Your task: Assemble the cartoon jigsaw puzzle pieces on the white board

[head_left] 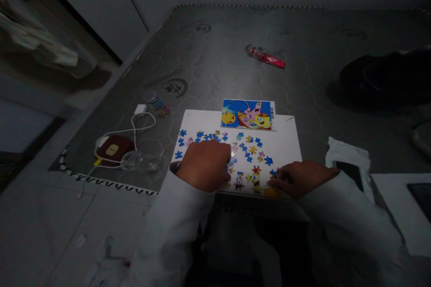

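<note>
One left hand (206,166), one right hand (299,178), both grips unclear, over one board (286,141) with many puzzle pieces (268,160), one card (248,115)

See board (289,136) on mat (215,71), loose puzzle pcs (248,157) on board, card (247,115) across its back edge. Have L hand (206,166) over pcs, R hand (301,177) nr board's front R corner. Find L of board: cup (142,162), w/ case (117,145) further L, plug (140,110) behind case, can (160,105) R of plug. Spot tube (271,58) well behind card, phone (350,174) R of R hand.
</note>
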### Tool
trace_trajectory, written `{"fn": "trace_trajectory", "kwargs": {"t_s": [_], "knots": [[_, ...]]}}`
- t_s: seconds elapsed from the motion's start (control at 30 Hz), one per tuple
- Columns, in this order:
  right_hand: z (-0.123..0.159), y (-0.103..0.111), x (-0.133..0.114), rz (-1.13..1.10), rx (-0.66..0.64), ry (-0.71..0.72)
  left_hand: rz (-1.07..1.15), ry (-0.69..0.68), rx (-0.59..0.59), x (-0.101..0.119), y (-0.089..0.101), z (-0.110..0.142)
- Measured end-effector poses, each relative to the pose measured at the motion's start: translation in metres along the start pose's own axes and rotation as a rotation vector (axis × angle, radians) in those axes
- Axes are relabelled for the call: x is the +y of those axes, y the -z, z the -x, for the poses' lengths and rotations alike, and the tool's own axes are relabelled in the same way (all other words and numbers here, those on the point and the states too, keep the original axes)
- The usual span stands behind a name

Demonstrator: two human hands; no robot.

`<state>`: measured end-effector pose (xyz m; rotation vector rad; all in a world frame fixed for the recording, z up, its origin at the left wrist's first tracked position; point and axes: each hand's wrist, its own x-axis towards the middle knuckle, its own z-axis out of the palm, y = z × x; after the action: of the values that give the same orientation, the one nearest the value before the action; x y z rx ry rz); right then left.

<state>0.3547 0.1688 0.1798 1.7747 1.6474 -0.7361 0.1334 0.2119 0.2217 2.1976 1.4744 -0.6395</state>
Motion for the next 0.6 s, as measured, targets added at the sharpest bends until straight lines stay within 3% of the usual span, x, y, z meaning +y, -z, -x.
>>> {"fn": "trace_trajectory", "kwargs": {"t_s": [0.4, 0.6], "knots": [[0.006, 0.006, -0.004, 0.028, -0.01, -0.015, 0.093, 0.231, 0.06, -0.049, 0.006, 0.008], [-0.005, -0.004, 0.01, -0.016, 0.0, 0.046, 0.129, 0.228, 0.058, -0.06, 0.009, 0.008]]}}
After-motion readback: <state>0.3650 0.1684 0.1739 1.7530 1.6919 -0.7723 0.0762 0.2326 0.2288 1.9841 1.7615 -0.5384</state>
